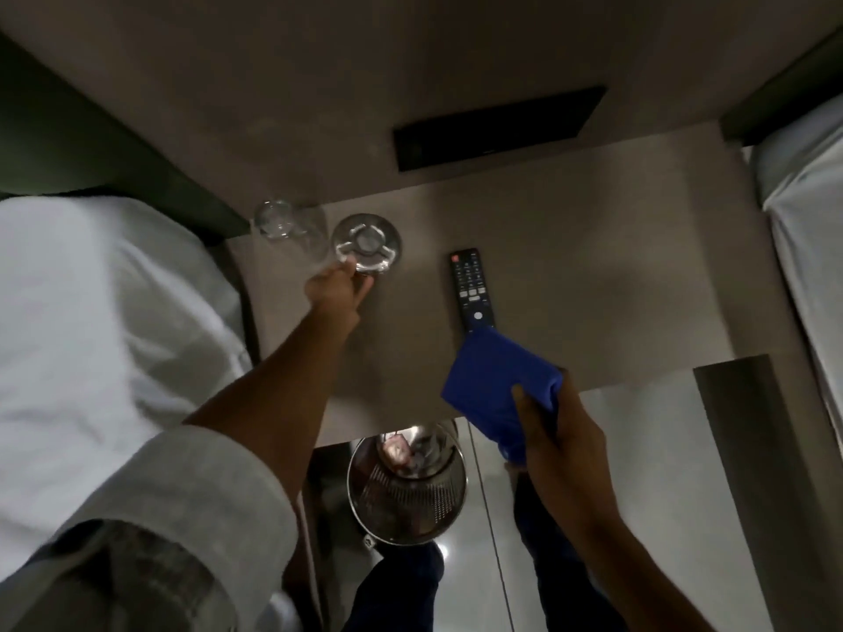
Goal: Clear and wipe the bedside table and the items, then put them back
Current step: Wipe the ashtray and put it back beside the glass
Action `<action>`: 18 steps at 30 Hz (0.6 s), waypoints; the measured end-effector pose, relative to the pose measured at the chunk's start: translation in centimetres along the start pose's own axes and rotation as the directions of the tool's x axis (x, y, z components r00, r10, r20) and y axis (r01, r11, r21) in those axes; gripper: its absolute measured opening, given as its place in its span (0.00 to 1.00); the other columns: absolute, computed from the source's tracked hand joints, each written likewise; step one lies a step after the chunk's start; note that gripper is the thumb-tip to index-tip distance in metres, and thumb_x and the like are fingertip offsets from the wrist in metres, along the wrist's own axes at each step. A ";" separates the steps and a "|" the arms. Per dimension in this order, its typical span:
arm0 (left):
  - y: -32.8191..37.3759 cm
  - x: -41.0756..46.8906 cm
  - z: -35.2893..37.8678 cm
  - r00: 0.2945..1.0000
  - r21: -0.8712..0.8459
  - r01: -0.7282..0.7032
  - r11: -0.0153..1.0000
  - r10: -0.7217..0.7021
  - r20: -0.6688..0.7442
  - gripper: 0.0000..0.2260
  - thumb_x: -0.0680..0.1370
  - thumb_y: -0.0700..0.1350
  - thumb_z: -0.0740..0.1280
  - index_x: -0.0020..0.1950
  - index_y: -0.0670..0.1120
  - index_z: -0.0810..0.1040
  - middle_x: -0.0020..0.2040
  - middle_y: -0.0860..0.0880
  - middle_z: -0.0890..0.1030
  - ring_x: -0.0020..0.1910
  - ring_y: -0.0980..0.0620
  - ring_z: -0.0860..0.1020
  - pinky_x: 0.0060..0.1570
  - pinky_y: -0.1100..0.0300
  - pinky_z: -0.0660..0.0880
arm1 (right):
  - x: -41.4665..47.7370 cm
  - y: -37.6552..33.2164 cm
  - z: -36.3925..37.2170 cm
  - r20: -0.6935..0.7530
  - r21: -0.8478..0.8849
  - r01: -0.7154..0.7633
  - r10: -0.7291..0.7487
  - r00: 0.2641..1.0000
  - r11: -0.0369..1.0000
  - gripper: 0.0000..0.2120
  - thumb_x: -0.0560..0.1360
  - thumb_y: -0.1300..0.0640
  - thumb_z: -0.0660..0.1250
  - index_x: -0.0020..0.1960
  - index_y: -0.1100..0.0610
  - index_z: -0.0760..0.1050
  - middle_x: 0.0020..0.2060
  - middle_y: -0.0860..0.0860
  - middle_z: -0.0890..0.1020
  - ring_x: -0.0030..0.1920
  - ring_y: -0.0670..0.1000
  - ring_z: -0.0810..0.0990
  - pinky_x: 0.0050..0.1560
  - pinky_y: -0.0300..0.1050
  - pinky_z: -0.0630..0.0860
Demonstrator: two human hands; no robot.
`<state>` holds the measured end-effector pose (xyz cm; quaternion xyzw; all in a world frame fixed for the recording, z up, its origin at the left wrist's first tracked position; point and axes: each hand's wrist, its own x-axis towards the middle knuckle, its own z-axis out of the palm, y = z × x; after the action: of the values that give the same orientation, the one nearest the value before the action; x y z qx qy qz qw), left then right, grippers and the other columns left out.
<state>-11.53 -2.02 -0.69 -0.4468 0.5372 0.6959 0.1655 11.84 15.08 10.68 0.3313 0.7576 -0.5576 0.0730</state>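
Note:
The grey bedside table (593, 275) fills the middle of the view. A round glass ashtray (367, 241) sits near its back left, and my left hand (335, 289) pinches its near rim. A clear drinking glass (285, 225) stands just left of the ashtray, by the wall. A black TV remote (470, 287) lies flat in the middle, pointing away from me. My right hand (556, 431) holds a folded blue cloth (497, 385) over the table's front edge, just in front of the remote's near end.
A bed with white bedding (91, 335) lies to the left, and another white bed (807, 221) to the right. A shiny metal waste bin (408, 490) with some litter stands on the floor below the table's front. A black panel (497, 125) is set in the wall.

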 end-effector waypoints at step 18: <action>-16.0 -17.7 10.1 0.890 0.581 -0.359 0.730 0.081 0.448 0.21 0.71 0.63 0.70 0.61 0.61 0.71 0.48 0.66 0.81 0.46 0.70 0.80 0.44 0.73 0.78 | 10.7 6.5 -15.2 0.241 0.568 -0.400 0.319 0.916 0.719 0.20 0.71 0.65 0.68 0.62 0.55 0.74 0.55 0.54 0.83 0.53 0.56 0.83 0.50 0.54 0.80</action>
<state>5.02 17.33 4.16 -0.1440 0.7501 0.5554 0.3288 11.31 34.25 5.94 0.4420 0.4533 -0.7650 0.1177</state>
